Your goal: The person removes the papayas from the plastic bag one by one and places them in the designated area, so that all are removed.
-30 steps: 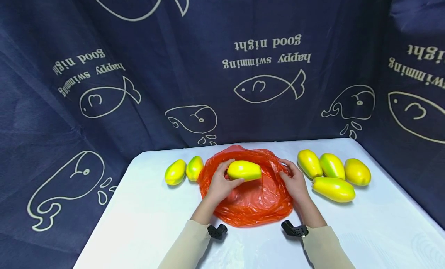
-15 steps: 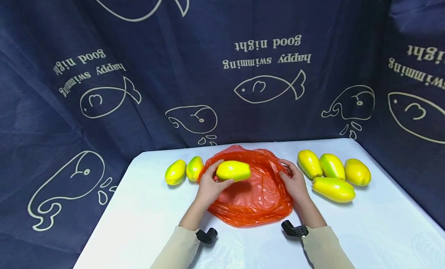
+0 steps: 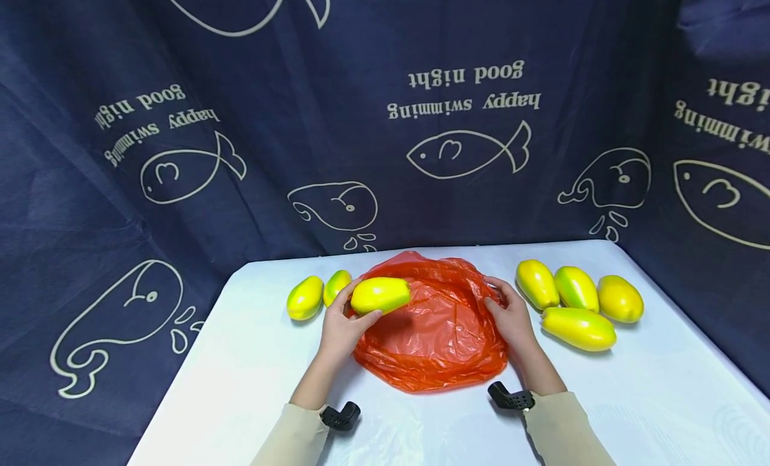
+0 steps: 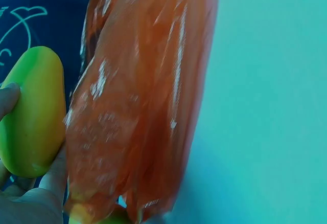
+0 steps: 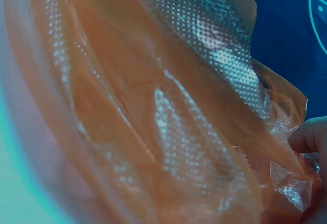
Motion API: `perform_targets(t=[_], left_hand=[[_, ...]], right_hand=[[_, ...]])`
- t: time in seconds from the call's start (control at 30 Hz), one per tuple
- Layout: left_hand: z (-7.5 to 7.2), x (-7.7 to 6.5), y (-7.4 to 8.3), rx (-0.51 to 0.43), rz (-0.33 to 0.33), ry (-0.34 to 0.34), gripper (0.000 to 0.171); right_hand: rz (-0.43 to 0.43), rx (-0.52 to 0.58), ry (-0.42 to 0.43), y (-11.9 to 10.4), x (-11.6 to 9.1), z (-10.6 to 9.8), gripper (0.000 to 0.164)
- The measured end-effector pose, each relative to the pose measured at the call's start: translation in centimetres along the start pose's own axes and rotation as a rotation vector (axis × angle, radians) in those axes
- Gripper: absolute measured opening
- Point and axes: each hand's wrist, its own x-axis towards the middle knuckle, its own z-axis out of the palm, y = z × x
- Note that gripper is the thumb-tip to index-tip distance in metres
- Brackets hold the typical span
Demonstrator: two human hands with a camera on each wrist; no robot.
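A yellow-green papaya [image 3: 381, 295] is in my left hand [image 3: 339, 329], gripped between thumb and fingers above the left rim of the red plastic bag [image 3: 439, 332]. The left wrist view shows the same papaya [image 4: 38, 116] upright beside the bag's outer side [image 4: 133, 91]. My right hand [image 3: 512, 323] holds the bag's right rim, with the thumb inside and fingers at the edge. In the right wrist view only part of that hand [image 5: 311, 139] shows, pinching crumpled film. The bag's mouth faces up and stands wide.
Two papayas [image 3: 305, 298] lie left of the bag, one partly behind my left hand. Several more papayas [image 3: 577, 328] sit grouped to the right of my right hand. A white table [image 3: 240, 359] bears everything, with a dark blue printed curtain [image 3: 337, 118] behind.
My left hand has moved left with the papaya, from over the bag's middle to its left rim. The right hand and the bag stay about where they were.
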Motion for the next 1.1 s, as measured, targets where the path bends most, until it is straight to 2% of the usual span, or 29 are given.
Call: perform_targets(t=[0.17,0.57,0.73,0.9,1.1], left_hand=[[-1.1,0.0,0.0,-0.012,0.022,0.024,0.076],[-3.8,-1.0,-1.1,0.022,-0.042,0.025,0.075],[-5.0,-1.4,-1.4,0.047,-0.047,0.037,0.074],[-6.1,-1.7,-2.3,0.084,-0.059,0.018,0.076],[-7.1,-2.1,-3.0,0.061,-0.084,0.015,0.077]], right_hand=[[0.004,-0.008,0.004,0.0,0.0,0.0,0.047],[0.001,-0.027,0.003,0.2,0.0,0.0,0.047],[-0.001,-0.027,0.002,0.2,0.1,0.0,0.046],[0.0,-0.029,-0.007,0.1,0.0,0.0,0.046],[0.0,-0.037,-0.011,0.0,-0.1,0.0,0.046]])
